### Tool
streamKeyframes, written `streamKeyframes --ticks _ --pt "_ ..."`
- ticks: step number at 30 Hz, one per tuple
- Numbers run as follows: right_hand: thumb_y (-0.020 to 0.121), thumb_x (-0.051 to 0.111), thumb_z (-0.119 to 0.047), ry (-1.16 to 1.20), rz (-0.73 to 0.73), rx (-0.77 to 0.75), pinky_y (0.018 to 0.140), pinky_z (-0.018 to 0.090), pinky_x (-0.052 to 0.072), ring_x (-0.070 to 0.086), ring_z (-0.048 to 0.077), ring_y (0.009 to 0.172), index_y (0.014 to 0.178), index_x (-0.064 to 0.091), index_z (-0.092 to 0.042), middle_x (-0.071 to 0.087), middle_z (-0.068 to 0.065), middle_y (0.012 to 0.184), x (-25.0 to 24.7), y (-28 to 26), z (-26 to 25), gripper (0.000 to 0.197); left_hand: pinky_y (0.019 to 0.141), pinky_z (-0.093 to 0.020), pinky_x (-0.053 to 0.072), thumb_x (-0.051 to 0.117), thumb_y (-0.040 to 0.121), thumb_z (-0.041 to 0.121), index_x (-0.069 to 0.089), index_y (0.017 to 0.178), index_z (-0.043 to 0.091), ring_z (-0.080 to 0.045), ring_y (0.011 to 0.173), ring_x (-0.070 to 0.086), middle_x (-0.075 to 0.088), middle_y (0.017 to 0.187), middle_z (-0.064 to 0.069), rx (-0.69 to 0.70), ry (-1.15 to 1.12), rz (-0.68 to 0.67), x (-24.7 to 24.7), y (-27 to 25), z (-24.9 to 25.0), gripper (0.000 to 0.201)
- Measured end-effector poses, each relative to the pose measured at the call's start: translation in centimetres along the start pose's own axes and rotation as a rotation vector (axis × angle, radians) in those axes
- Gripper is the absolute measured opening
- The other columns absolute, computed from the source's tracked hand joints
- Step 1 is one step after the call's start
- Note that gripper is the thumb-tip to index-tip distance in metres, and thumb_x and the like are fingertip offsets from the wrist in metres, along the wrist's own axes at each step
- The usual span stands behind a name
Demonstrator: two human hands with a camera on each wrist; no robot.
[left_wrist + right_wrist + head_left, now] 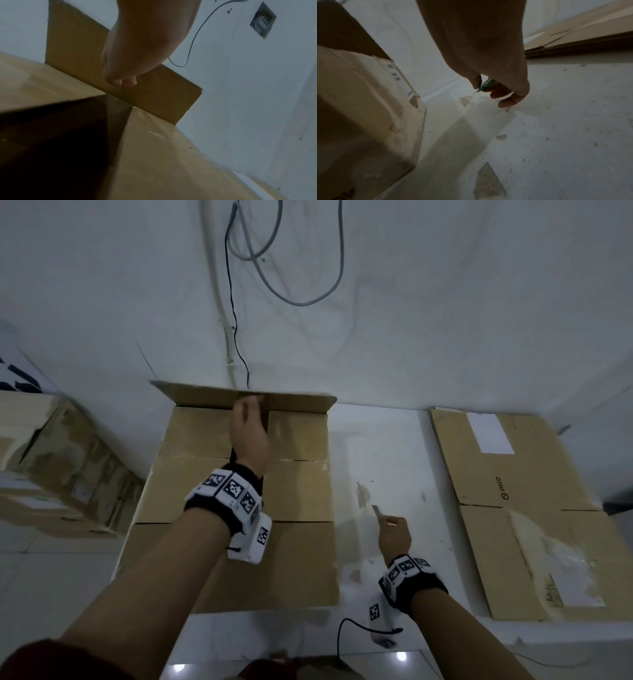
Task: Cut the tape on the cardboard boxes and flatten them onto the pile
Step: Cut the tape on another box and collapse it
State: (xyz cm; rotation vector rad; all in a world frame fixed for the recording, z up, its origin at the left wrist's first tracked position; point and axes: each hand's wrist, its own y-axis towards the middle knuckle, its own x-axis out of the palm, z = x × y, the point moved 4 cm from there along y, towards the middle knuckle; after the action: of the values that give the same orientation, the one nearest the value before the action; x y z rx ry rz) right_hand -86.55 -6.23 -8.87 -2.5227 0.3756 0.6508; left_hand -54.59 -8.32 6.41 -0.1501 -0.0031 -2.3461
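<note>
A large brown cardboard box [298, 494] stands in front of me on the floor, its far flap [205, 395] raised against the wall. My left hand [248, 422] reaches across the box top and its fingertips [126, 81] press on the far flap [163, 94] by the centre seam. A dark gap [60, 135] shows between the top flaps in the left wrist view. My right hand [394, 534] hovers over the floor to the right of the box and pinches a small green-handled cutter [485, 85], its blade [376, 511] pointing away from me.
A pile of flattened cardboard [534, 508] lies on the floor at the right, seen edge-on as a cardboard pile [582, 40] in the right wrist view. More boxes [61, 460] stand at the left. Cables [291, 268] hang on the white wall behind. Bare stained floor [380, 460] separates box and pile.
</note>
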Motion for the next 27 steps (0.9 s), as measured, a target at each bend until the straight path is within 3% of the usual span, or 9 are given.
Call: streamKeyframes --ticks 4,6,8,11,14,17,20,24,27 --pt "0.089 0.036 -0.073 -0.262 -0.038 -0.029 0.084 0.035 0.042 0.058 0.037 0.105 0.116 0.064 -0.003 0.062 0.020 0.108 -0.4 0.6 0.8 0.080 0.091 -0.031 0.045 0.048 0.097 0.014 0.058 0.121 0.008 -0.022 0.105 0.056 0.063 0.116 -0.010 0.211 0.322 -0.045 -2.3 4.0 -0.1 0.027" --pt "0.095 0.048 -0.055 -0.360 0.030 0.021 0.096 0.042 0.040 0.051 0.040 0.116 0.123 0.061 -0.012 0.057 0.022 0.126 -0.6 0.8 -0.1 0.053 0.092 -0.037 0.043 0.053 0.092 0.012 0.054 0.128 0.008 -0.033 0.112 0.053 0.059 0.122 -0.016 0.243 0.583 -0.078 -3.4 5.8 -0.6 0.036" --pt "0.097 0.056 -0.030 -0.278 0.042 -0.072 0.097 0.043 0.040 0.049 0.037 0.118 0.125 0.059 -0.015 0.052 0.020 0.130 0.1 0.8 -2.9 0.032 0.093 -0.044 0.038 0.057 0.089 0.014 0.045 0.137 0.010 -0.040 0.120 0.044 0.049 0.132 -0.020 0.214 0.856 -0.120 -4.5 7.1 -1.0 0.050" --pt "0.093 0.059 -0.015 -0.184 -0.038 -0.382 0.099 0.041 0.040 0.049 0.033 0.119 0.123 0.059 -0.013 0.052 0.019 0.127 2.3 0.0 -9.7 0.030 0.107 -0.053 0.026 0.062 0.088 0.026 0.030 0.146 0.018 -0.037 0.138 0.022 0.027 0.149 -0.014 0.134 1.111 -0.222 -6.0 8.3 -1.1 0.066" --pt "0.089 0.066 -0.023 -0.211 -0.171 -0.597 0.103 0.037 0.035 0.042 0.030 0.126 0.131 0.053 -0.018 0.045 0.015 0.133 5.4 -1.5 -16.6 0.044 0.110 -0.067 0.011 0.065 0.082 0.053 0.019 0.148 0.031 -0.039 0.145 -0.001 0.010 0.157 -0.004 0.061 1.330 -0.331 -7.0 9.4 -1.8 0.083" --pt "0.079 0.075 -0.048 -0.426 -0.355 -0.617 0.111 0.047 0.032 0.031 0.032 0.136 0.147 0.032 -0.030 0.024 0.008 0.153 9.3 -2.9 -22.0 0.083 0.104 -0.075 0.007 0.067 0.065 0.074 0.013 0.148 0.040 -0.041 0.145 -0.005 0.004 0.158 0.004 -0.031 1.397 -0.397 -7.3 10.4 -2.5 0.105" --pt "0.064 0.078 -0.067 -0.644 -0.460 -0.560 0.115 0.053 0.028 0.023 0.040 0.142 0.152 0.020 -0.033 0.009 0.009 0.160 12.4 -3.7 -23.8 0.111 0.104 -0.072 0.022 0.072 0.052 0.078 0.017 0.146 0.040 -0.040 0.141 0.007 0.008 0.156 0.005 -0.066 1.407 -0.440 -7.2 10.9 -2.9 0.115" --pt "0.052 0.079 -0.075 -0.822 -0.476 -0.491 0.118 0.060 0.015 -0.002 0.047 0.147 0.155 0.002 -0.030 -0.013 0.012 0.162 14.0 -3.9 -23.1 0.136 0.102 -0.064 0.032 0.075 0.048 0.076 0.030 0.138 0.039 -0.035 0.137 0.016 0.022 0.146 0.004 -0.067 1.443 -0.380 -7.4 11.0 -3.3 0.107" --pt "0.052 0.082 -0.072 -0.859 -0.465 -0.483 0.114 0.068 0.012 -0.009 0.045 0.147 0.153 0.001 -0.033 -0.022 0.009 0.161 14.5 -3.9 -22.5 0.135 0.102 -0.062 0.032 0.074 0.050 0.075 0.035 0.133 0.038 -0.035 0.134 0.018 0.026 0.141 0.001 -0.121 1.440 -0.364 -7.4 10.7 -3.6 0.099"
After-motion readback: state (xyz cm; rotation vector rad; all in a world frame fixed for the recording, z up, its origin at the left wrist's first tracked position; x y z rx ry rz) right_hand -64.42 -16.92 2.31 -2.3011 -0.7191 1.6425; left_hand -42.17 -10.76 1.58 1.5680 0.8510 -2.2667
